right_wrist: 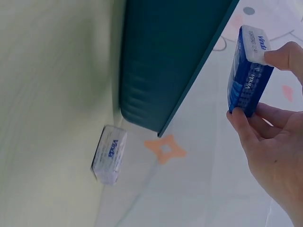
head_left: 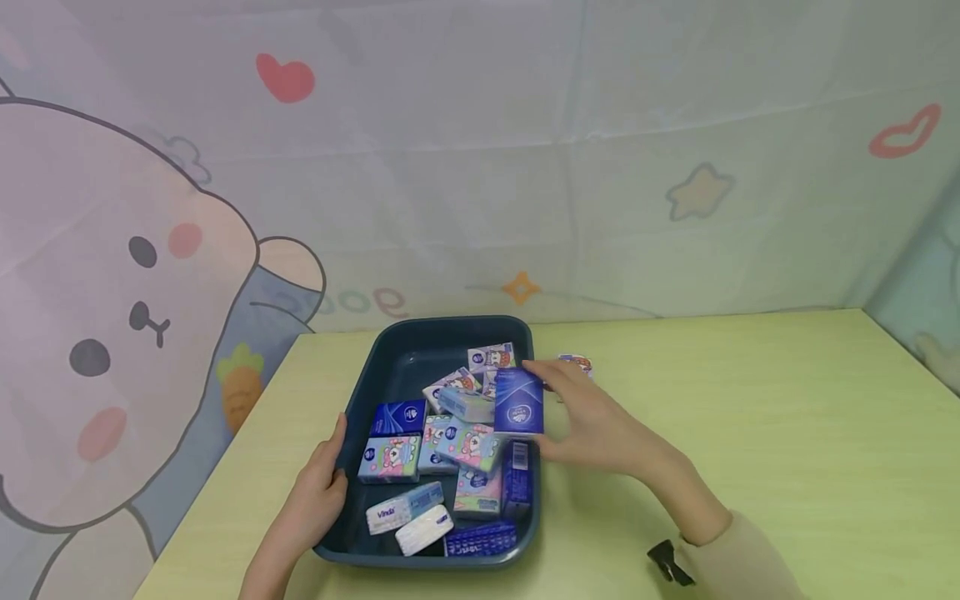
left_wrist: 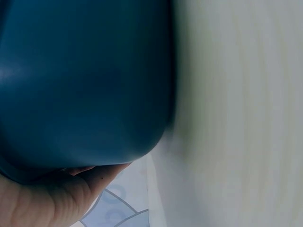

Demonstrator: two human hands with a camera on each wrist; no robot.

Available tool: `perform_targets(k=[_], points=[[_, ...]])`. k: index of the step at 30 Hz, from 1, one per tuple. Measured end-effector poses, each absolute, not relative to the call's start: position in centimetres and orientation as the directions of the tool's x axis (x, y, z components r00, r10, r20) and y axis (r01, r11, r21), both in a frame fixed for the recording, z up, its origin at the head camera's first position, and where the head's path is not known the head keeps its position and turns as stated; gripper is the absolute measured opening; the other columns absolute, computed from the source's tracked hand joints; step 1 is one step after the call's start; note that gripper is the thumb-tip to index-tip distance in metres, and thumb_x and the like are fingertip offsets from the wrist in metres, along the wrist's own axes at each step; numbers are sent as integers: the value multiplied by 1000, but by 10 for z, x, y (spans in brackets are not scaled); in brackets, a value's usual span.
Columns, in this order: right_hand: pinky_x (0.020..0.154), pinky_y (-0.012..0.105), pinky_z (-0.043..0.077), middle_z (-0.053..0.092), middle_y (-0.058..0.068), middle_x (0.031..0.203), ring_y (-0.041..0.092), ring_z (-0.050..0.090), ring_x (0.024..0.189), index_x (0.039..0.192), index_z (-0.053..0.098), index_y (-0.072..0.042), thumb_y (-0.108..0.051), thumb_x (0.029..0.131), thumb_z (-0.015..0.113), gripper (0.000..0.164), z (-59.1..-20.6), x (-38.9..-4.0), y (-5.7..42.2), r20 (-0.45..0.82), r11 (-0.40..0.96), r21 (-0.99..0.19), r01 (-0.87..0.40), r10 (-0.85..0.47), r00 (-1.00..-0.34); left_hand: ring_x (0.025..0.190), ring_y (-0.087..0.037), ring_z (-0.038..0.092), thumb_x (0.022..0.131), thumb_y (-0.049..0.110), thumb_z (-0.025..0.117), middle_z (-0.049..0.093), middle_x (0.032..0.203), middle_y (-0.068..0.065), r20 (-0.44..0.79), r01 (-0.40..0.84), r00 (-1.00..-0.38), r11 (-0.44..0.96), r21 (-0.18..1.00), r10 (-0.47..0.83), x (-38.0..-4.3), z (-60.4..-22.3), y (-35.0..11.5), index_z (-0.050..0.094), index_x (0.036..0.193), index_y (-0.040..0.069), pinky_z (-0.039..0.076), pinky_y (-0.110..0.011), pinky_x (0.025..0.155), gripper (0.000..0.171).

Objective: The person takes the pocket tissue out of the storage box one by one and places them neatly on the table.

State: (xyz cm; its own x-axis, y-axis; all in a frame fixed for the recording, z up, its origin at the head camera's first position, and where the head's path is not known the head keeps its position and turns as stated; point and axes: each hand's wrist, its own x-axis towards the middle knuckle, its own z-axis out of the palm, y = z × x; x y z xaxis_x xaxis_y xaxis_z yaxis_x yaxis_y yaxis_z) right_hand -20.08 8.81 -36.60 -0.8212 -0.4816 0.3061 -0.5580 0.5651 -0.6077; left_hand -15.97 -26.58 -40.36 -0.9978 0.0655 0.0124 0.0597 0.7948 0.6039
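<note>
A dark teal plastic tub (head_left: 397, 358) stands on the table with many small Vinda tissue packs inside. My left hand (head_left: 315, 492) holds the tub's left side, thumb at the rim and fingers along the outer wall, as the left wrist view (left_wrist: 61, 198) of that hand also shows. Over the tub's right rim, my right hand (head_left: 600, 417) pinches a dark blue tissue pack (head_left: 519, 402) between thumb and fingers. In the right wrist view this blue pack (right_wrist: 248, 71) is raised beside the tub's wall (right_wrist: 161, 61). Patterned packs (head_left: 390, 458) and white ones (head_left: 424, 529) lie jumbled below.
Another tissue pack (head_left: 576, 363) lies on the table just right of the tub, partly behind my right hand. A small black object (head_left: 669, 563) sits near my right sleeve. The pale green table (head_left: 750, 417) meets a cartoon-printed cloth (head_left: 465, 208) at the back.
</note>
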Motion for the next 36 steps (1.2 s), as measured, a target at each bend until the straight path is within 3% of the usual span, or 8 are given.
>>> perform_targets(k=[36], points=[[104,58,39,37,21,148,43,47,128,146,32,2,-1,75,65,78,-390,-246,162,282,590,-671,-449,-356,-891,135,-48,34,93,-7,38,34,146,-31,42,86,-996,786,613,76,-162,-407,-268,6,154,3,30,-62,109,70]])
